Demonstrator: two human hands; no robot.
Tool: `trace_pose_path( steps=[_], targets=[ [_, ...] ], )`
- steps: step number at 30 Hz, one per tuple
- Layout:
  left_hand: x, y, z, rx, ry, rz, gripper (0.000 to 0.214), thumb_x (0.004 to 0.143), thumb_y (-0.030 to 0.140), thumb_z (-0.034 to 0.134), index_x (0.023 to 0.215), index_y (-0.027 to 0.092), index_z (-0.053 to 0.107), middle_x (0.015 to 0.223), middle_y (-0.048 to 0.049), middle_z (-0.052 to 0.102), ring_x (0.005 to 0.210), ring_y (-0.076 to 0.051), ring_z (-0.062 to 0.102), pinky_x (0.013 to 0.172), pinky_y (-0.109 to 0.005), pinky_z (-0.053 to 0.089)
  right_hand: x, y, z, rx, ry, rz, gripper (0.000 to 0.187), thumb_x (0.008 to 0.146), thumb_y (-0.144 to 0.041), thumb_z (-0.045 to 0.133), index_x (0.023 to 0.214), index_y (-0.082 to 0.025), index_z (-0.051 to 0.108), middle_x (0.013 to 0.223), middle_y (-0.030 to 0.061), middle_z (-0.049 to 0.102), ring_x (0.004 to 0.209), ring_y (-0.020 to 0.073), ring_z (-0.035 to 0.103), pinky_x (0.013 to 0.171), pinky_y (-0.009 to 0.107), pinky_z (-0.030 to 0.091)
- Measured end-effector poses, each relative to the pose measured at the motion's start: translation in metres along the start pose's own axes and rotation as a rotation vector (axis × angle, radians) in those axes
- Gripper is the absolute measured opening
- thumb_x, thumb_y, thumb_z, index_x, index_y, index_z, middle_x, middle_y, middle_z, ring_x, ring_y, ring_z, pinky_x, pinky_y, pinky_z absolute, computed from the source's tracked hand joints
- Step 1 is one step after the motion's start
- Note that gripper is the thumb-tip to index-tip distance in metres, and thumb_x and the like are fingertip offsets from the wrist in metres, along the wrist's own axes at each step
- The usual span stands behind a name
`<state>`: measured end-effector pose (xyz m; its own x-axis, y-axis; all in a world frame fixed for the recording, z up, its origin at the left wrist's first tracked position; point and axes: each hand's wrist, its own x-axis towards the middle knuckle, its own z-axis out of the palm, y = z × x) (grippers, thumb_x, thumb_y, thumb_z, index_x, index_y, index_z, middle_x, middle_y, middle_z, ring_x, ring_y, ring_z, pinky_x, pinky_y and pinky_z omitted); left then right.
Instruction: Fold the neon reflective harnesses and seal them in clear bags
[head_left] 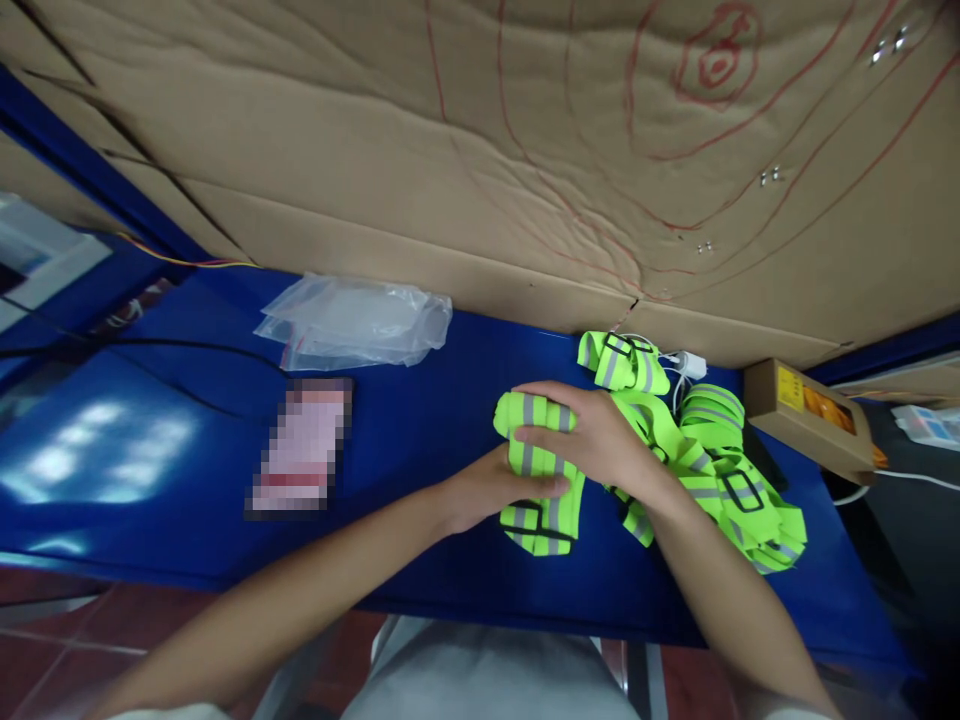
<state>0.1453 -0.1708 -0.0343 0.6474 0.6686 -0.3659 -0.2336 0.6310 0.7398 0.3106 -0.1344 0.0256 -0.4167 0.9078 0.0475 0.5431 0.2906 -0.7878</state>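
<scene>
A folded neon-yellow reflective strap (538, 462) with grey stripes is between my two hands, over the blue table. My left hand (499, 490) grips it low on its left side, with fingers reaching across its front. From the upper right, my right hand (589, 430) closes around the top part. The strap's lower end, with a black buckle piece, sticks out below my fingers. Beside my right forearm lies a heap of loose reflective straps (739, 490) with black buckles. Behind it sits another folded reflective strap (624, 362).
Clear plastic bags (360, 322) lie against the cardboard wall (360, 180). A pixelated phone-shaped item (301, 448) rests to the left near a black cable (142, 342). An open cardboard box (810, 415) and a white charger plug (690, 364) are at the right.
</scene>
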Motion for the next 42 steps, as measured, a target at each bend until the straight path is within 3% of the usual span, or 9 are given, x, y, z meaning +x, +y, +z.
trace_pose_path(
  steps=[5,9,14,19,23,27,33,36,42],
  targets=[
    [-0.003,0.013,-0.004,0.061,-0.064,0.012,0.042,0.068,0.038,0.094,0.098,0.011,0.079,0.093,-0.01,0.08,0.082,-0.021,0.074,0.081,-0.033,0.059,-0.002,-0.007,-0.009,0.029,0.273,0.026,0.036,0.085,-0.04,0.081,0.117,-0.024,0.076,0.116,0.0013,0.08,0.106,0.0243,0.076,0.094,0.033,0.06],
    [-0.007,0.018,-0.007,0.091,-0.105,-0.011,0.04,0.068,0.038,0.095,0.092,0.012,0.078,0.085,-0.0072,0.078,0.075,-0.018,0.073,0.073,-0.029,0.059,-0.005,-0.013,-0.011,0.033,0.357,-0.012,0.035,0.084,-0.04,0.082,0.115,-0.023,0.077,0.112,0.0013,0.081,0.101,0.0236,0.078,0.09,0.032,0.063],
    [-0.01,0.011,-0.003,-0.074,-0.21,-0.069,0.042,0.059,0.027,0.099,0.092,0.013,0.079,0.086,-0.006,0.078,0.074,-0.017,0.073,0.073,-0.028,0.061,-0.008,-0.012,-0.005,-0.244,0.492,-0.265,0.037,0.09,-0.035,0.079,0.125,-0.025,0.075,0.12,0.0022,0.079,0.102,0.0225,0.079,0.093,0.03,0.064],
    [-0.013,0.005,0.005,-0.221,-0.363,-0.065,0.039,0.07,0.035,0.092,0.099,0.013,0.08,0.096,-0.012,0.08,0.087,-0.024,0.076,0.08,-0.034,0.062,-0.011,-0.007,-0.004,-0.434,0.497,-0.48,0.042,0.094,-0.033,0.076,0.134,-0.026,0.069,0.121,0.0022,0.079,0.098,0.0199,0.08,0.089,0.026,0.065],
    [-0.013,0.015,-0.005,0.049,-0.381,-0.07,0.032,0.072,0.039,0.09,0.085,0.013,0.079,0.082,-0.0078,0.077,0.07,-0.017,0.071,0.065,-0.025,0.057,-0.02,-0.017,-0.008,-0.461,0.517,-0.568,0.047,0.089,-0.03,0.081,0.135,-0.028,0.069,0.117,0.0015,0.08,0.09,0.0191,0.08,0.085,0.026,0.066],
    [-0.011,0.034,-0.024,0.534,-0.255,0.177,0.029,0.087,0.042,0.078,0.095,0.014,0.079,0.092,-0.0087,0.08,0.083,-0.019,0.073,0.079,-0.028,0.057,-0.023,-0.031,-0.007,-0.144,0.562,-0.266,0.038,0.085,-0.035,0.084,0.121,-0.027,0.077,0.11,0.0011,0.082,0.088,0.0221,0.08,0.08,0.031,0.067],
    [-0.013,0.046,-0.03,0.784,-0.253,0.367,0.027,0.091,0.041,0.073,0.102,0.018,0.077,0.096,-0.0062,0.08,0.091,-0.022,0.072,0.087,-0.03,0.055,-0.007,-0.019,-0.005,0.586,0.129,0.299,0.041,0.081,-0.052,0.083,0.11,-0.022,0.079,0.097,0.0024,0.082,0.085,0.0251,0.079,0.076,0.034,0.065],
    [-0.017,0.05,-0.029,0.851,-0.278,0.372,0.023,0.091,0.039,0.072,0.097,0.018,0.076,0.091,-0.005,0.079,0.087,-0.021,0.072,0.085,-0.028,0.053,-0.004,-0.013,-0.009,0.581,0.075,0.319,0.042,0.082,-0.054,0.082,0.108,-0.021,0.08,0.096,0.0032,0.082,0.087,0.0246,0.079,0.077,0.033,0.063],
    [-0.019,0.059,-0.035,0.976,-0.089,0.437,0.019,0.086,0.039,0.078,0.082,0.02,0.076,0.075,-0.0018,0.074,0.076,-0.021,0.068,0.08,-0.027,0.049,-0.008,-0.012,-0.01,0.393,0.2,0.196,0.037,0.083,-0.05,0.083,0.108,-0.023,0.081,0.098,0.0001,0.082,0.092,0.0239,0.077,0.081,0.033,0.062]
  ],
)
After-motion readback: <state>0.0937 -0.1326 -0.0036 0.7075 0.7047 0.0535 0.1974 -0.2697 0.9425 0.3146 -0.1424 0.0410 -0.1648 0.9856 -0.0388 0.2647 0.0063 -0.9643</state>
